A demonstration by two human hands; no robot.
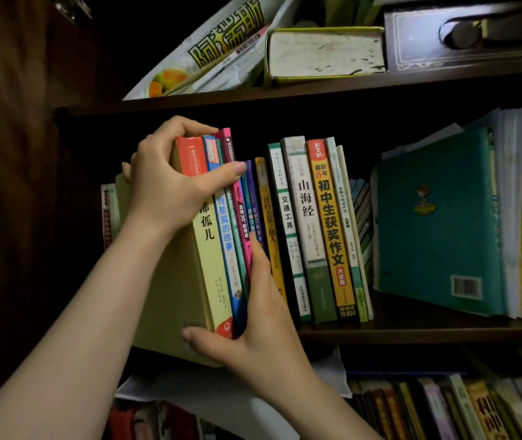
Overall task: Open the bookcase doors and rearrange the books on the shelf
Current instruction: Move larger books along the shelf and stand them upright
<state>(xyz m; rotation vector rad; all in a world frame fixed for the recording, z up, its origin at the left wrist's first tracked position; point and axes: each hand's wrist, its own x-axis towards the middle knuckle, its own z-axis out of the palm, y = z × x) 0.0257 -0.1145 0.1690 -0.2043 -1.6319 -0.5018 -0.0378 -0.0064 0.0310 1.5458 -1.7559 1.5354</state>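
Note:
A small bundle of books [218, 236], with a yellow-and-red spine, a blue one and a pink one, sticks out from the front of the middle shelf [412, 335]. My left hand [170, 182] grips the top of the bundle, thumb across the spines and fingers over the upper edge. My right hand [253, 322] holds the bundle's bottom, thumb under the yellow cover and fingers along the right side. Right of the bundle, more books [313, 223] stand upright on the shelf.
A teal book [434, 223] leans against a stack of white and yellow volumes at the shelf's right end. The upper shelf carries a thick lying book [323, 52] and a slanted magazine. Dark wood [15, 185] borders the left. More books fill the lower shelf [444, 408].

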